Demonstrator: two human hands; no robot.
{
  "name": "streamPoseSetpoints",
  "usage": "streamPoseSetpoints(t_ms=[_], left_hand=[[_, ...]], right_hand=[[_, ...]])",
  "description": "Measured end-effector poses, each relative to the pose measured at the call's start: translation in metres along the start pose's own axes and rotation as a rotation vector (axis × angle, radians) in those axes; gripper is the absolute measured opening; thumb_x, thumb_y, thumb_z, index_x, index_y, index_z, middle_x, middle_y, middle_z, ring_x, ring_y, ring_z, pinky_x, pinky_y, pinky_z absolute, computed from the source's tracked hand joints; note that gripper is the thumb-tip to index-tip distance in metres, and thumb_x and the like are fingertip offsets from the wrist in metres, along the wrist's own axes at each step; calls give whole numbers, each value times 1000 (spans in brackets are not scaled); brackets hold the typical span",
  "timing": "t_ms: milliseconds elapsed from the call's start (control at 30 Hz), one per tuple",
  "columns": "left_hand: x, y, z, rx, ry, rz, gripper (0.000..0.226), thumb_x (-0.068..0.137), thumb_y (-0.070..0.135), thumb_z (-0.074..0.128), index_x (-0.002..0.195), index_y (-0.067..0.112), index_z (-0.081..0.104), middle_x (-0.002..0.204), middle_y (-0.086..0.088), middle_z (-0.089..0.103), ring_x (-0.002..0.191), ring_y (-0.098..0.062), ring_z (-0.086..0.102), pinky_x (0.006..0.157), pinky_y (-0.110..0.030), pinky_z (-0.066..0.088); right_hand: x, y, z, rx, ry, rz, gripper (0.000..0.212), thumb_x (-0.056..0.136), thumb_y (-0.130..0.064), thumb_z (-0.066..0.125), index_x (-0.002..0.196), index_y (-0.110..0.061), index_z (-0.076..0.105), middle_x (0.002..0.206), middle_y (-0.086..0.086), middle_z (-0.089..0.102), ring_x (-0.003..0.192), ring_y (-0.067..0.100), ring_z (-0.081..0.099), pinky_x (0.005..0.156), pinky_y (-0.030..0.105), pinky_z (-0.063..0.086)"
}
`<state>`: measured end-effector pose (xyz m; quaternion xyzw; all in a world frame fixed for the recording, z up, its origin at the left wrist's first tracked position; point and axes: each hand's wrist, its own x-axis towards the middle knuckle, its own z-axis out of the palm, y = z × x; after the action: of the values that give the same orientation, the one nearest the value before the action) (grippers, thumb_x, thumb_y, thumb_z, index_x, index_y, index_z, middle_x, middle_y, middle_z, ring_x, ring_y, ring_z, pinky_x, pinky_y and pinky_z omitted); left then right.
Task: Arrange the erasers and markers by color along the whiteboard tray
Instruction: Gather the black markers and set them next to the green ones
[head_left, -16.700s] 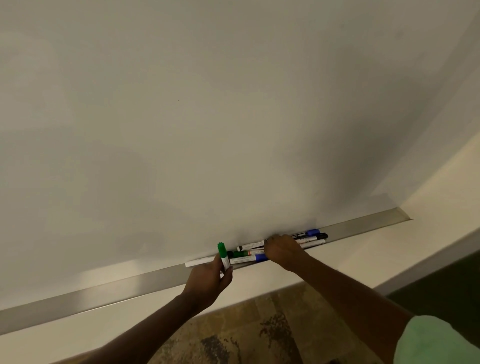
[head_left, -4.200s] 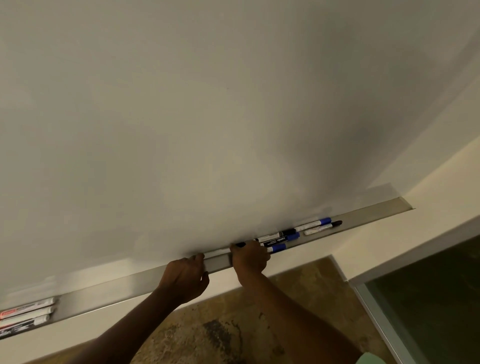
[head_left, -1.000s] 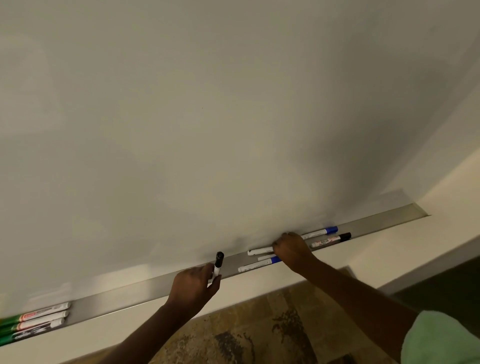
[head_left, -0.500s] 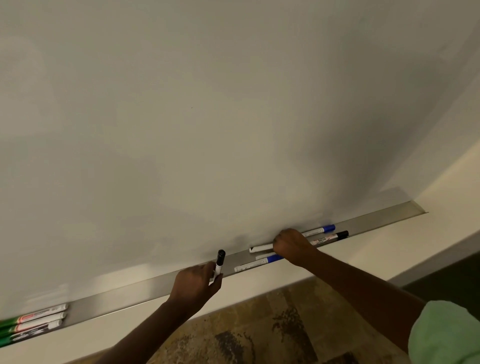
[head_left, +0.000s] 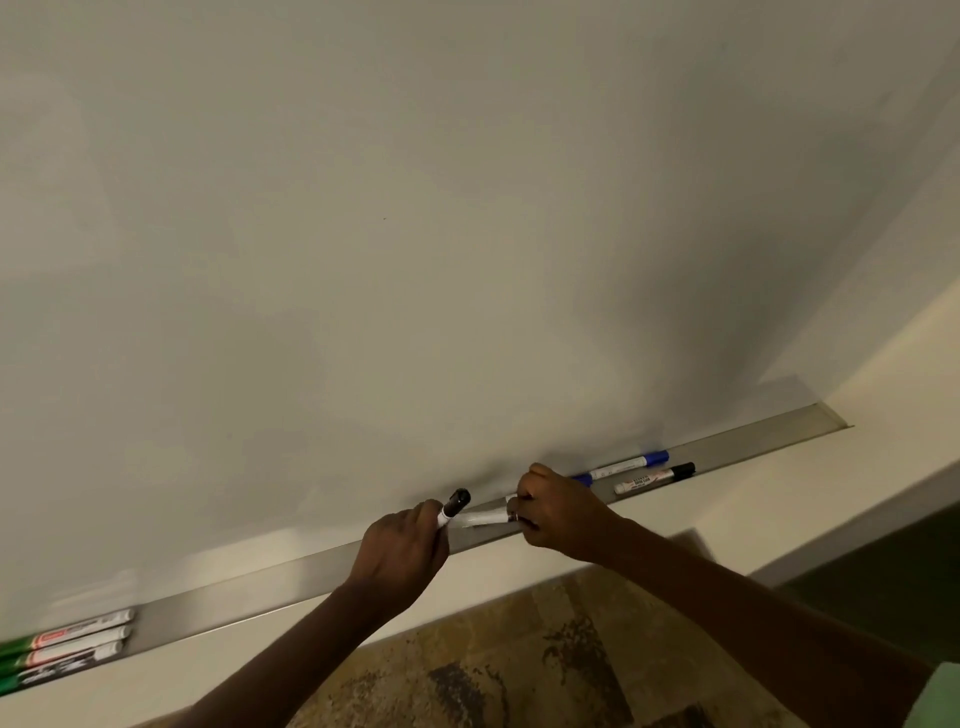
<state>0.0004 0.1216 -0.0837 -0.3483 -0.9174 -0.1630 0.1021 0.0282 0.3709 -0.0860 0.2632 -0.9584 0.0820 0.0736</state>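
Note:
A long metal whiteboard tray (head_left: 270, 587) runs along the bottom of the board. My left hand (head_left: 400, 551) grips a black-capped marker (head_left: 455, 505), cap pointing up. My right hand (head_left: 556, 512) is closed around white marker barrels (head_left: 485, 518) that stick out to its left; their cap colours are hidden. To its right a blue-capped marker (head_left: 626, 465) and a black-capped marker (head_left: 655, 477) lie in the tray. Three green markers (head_left: 67, 647) lie side by side at the tray's far left.
The whiteboard (head_left: 415, 234) fills most of the view. The tray's right end (head_left: 826, 418) meets a cream wall ledge. Patterned brown floor (head_left: 519, 665) lies below. No eraser is in sight.
My right hand has slid left along the tray with the markers under it and now nearly touches my left hand. My left hand still holds the black-capped marker.

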Motion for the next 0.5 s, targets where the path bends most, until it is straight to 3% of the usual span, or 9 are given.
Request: streamPoseSetpoints(t_ms=[67,133,300,400,500], left_hand=[[1,0,-2,2,3,8,4,82,20,52,82,17,49,56,3,54,40,-16,44,42,-23,25],[0,-1,-2,-3,8,31,9,84,22,41,85,16,47,59,1,54,41,-18,45,43,-23,25],[-3,-4,1,18,66,165,8,82,18,43,86,12,42,76,-9,56,45,-20,41,44,-26,32],[-3,-5,4,52,39,229,30,84,41,50,88,12,41,81,-8,58,44,-17,43,43,-24,37],[-2,-1,4,76,-25,219,56,81,69,42,89,14,41,82,-4,56,41,-15,43,41,-21,38]], right_hand=[[4,-9,-6,137,-15,62,19,69,-13,82,85,-5,74,68,9,63,65,22,59,51,25,44],[8,-17,-14,185,-51,105,17,72,-9,78,87,-2,75,68,14,63,62,27,59,52,27,42],[19,-32,-34,236,-162,204,23,86,-16,63,106,-9,73,89,15,66,79,27,61,67,31,51],[23,-38,-47,327,-219,285,27,86,-21,66,112,-17,70,92,8,69,76,15,56,66,21,41],[22,-40,-59,562,-125,406,35,80,-18,75,115,-15,69,101,3,74,82,4,60,68,-1,38]])
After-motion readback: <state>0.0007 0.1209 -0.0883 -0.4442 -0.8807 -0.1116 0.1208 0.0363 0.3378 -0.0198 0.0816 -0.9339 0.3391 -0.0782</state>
